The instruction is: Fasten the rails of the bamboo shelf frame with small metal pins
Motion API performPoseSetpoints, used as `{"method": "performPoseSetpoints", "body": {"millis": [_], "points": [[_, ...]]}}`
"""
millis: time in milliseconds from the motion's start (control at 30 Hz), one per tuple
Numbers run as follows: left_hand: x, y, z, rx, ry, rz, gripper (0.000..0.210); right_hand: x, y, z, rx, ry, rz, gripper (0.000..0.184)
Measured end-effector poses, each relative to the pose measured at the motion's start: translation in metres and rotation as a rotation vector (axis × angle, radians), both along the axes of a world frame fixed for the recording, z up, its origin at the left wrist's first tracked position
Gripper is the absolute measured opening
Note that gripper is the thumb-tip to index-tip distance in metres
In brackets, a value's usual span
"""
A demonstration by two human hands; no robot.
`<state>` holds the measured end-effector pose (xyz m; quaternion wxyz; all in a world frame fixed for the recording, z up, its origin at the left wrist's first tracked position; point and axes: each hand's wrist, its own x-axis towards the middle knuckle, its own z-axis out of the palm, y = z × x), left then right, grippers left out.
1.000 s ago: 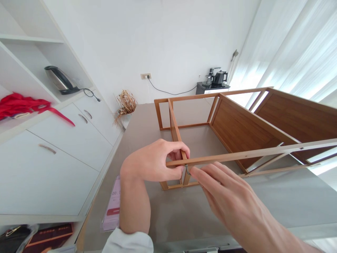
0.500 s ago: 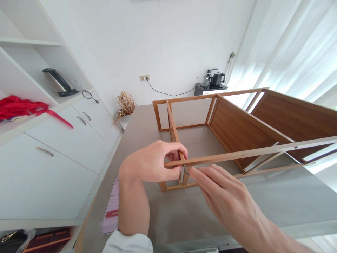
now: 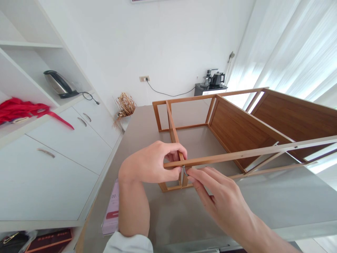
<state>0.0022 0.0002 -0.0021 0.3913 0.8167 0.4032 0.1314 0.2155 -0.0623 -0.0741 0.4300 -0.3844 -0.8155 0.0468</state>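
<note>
The wooden frame [image 3: 210, 159] lay on the tabletop [image 3: 163, 225]. At its near left end, the left hand [image 3: 154, 161] pinched the rail joint; the right hand [image 3: 221, 188] pinched a bent metal key [image 3: 185, 172] at the rail. Sound practice called for a squarely seated key and a braced joint. Left of the frame, a phone [image 3: 111, 213] read "00:", remainder hidden; a dark red box [image 3: 50, 240] bore illegible lettering.

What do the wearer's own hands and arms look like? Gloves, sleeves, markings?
Left hand: ungloved; no ring, watch or marking visible. Its forearm is bare down to a loose, pale, whitish sleeve at the bottom edge. Right hand: also ungloved, nothing visible at the wrist; forearm bare to the frame edge, no sleeve in view there.
</note>
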Motion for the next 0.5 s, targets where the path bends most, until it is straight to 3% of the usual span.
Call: {"method": "performPoseSetpoints", "body": {"millis": [267, 500], "points": [[0.000, 0.000, 0.003, -0.027, 0.005, -0.009, 0.022, -0.027, -0.006, -0.029, -0.072, 0.152, -0.071, 0.014], [0.000, 0.001, 0.002, -0.042, 0.007, -0.019, 0.023, -0.038, -0.009, -0.034, -0.087, 0.172, -0.119, 0.012]]}}
